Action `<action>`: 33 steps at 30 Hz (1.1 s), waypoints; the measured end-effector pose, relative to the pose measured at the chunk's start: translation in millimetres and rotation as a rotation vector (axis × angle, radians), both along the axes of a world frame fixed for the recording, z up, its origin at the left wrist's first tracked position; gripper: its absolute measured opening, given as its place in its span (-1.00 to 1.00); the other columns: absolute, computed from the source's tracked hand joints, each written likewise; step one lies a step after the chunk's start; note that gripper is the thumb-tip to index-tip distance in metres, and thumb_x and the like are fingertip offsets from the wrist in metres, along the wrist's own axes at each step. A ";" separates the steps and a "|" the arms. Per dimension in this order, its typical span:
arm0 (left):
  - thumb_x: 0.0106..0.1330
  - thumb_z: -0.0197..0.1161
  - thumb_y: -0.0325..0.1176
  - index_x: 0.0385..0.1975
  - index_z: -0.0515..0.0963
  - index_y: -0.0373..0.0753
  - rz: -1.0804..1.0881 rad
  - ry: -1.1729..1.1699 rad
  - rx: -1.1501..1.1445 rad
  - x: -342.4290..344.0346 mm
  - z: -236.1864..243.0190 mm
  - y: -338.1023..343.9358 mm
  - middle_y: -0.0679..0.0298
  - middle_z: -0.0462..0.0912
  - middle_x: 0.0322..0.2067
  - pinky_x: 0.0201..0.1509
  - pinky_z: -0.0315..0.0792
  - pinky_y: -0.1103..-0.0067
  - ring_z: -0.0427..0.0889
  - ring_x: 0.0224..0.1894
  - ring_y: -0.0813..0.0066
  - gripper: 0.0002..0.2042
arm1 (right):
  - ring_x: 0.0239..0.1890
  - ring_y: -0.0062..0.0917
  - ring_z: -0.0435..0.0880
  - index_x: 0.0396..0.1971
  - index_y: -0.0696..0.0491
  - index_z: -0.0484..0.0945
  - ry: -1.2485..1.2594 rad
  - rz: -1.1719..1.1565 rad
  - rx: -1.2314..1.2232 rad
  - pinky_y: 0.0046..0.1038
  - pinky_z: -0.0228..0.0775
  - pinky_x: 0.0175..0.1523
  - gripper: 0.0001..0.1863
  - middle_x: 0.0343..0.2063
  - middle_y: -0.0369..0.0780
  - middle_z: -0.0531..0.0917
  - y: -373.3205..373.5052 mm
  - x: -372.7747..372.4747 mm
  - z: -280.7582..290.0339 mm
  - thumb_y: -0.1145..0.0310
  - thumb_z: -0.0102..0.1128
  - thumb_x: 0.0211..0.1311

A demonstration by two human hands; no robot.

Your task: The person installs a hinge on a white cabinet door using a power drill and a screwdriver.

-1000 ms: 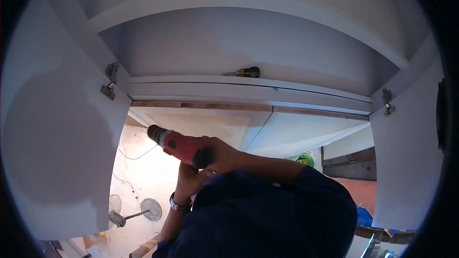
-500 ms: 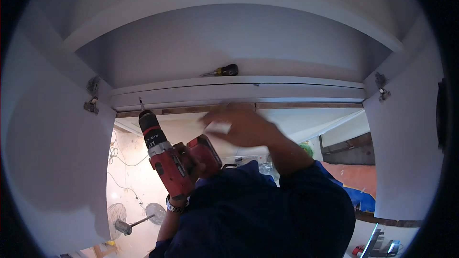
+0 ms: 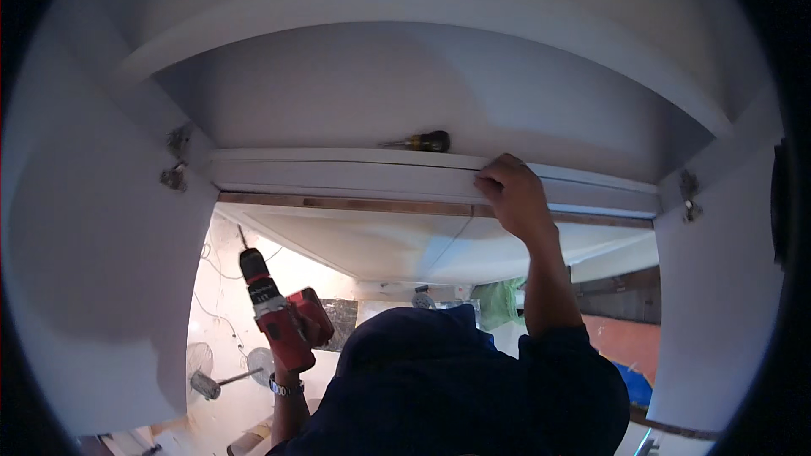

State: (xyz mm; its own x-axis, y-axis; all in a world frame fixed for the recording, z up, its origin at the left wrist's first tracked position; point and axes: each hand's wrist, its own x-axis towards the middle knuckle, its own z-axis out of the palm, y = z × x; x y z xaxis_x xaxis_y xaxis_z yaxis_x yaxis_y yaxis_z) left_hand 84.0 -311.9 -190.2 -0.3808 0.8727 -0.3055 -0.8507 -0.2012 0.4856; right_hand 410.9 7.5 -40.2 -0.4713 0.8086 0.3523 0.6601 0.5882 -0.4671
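My left hand (image 3: 290,375), mostly hidden behind the tool, grips a red and black cordless drill (image 3: 283,333) at the lower left. Its long thin bit points up, below the cabinet's front edge and apart from it. My right hand (image 3: 512,190) is raised to the white front rail (image 3: 372,167) of the cabinet, right of the middle. The fingers are pinched together against the rail's face; anything between them is hidden. A screwdriver (image 3: 431,142) with a dark and yellow handle lies on the cabinet floor just behind the rail, left of my right hand.
White cabinet sides flank me, with a metal hinge (image 3: 174,176) on the left and another hinge (image 3: 690,203) on the right. A shelf edge (image 3: 422,4) arches overhead. Far below, a fan (image 3: 203,380) stands at lower left, and green sheeting (image 3: 498,302) hangs beyond.
The drill has dropped down from the rail, still in my left hand. My right hand has moved up and right onto the rail. The whole view has shifted slightly.
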 end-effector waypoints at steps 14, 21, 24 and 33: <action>0.04 0.31 -0.37 -0.15 0.47 -0.21 -0.441 1.270 -0.893 17.9 -179.0 -130.8 0.12 0.65 -0.29 -0.10 0.47 0.43 0.62 -0.23 0.22 -0.66 | -0.28 -0.19 0.58 -0.36 0.17 0.57 0.022 -0.034 -0.007 -0.25 0.41 -0.14 -0.89 -0.38 -0.10 0.57 -11.5 -8.3 8.2 0.48 0.24 0.11; 0.10 0.27 -0.10 -0.10 0.60 -0.16 -0.810 1.476 -0.926 15.5 -314.1 -144.4 -0.11 0.66 -0.20 -0.06 0.50 0.31 0.62 -0.02 -0.03 -0.61 | -0.24 -0.15 0.57 -0.31 0.11 0.55 0.033 0.040 0.203 -0.22 0.42 -0.14 -0.85 -0.37 -0.08 0.56 -7.4 4.6 -11.3 0.45 0.23 0.10; 0.10 0.27 -0.10 -0.10 0.60 -0.16 -0.920 1.256 -1.048 9.1 -337.4 -159.5 -0.11 0.66 -0.20 -0.06 0.50 0.31 0.62 -0.02 -0.03 -0.60 | -0.23 -0.16 0.58 -0.28 0.12 0.55 0.084 0.032 0.117 -0.23 0.44 -0.13 -0.81 -0.33 -0.09 0.57 -2.0 3.5 -2.4 0.46 0.26 0.07; 0.10 0.27 -0.10 -0.09 0.60 -0.17 -1.024 1.244 -1.032 -10.3 -341.4 -129.9 -0.11 0.66 -0.19 -0.06 0.50 0.31 0.62 -0.02 -0.02 -0.59 | -0.20 -0.17 0.60 -0.24 0.09 0.60 0.017 0.001 0.171 -0.23 0.46 -0.10 -0.78 -0.31 -0.10 0.57 -9.8 15.7 -5.0 0.48 0.26 0.06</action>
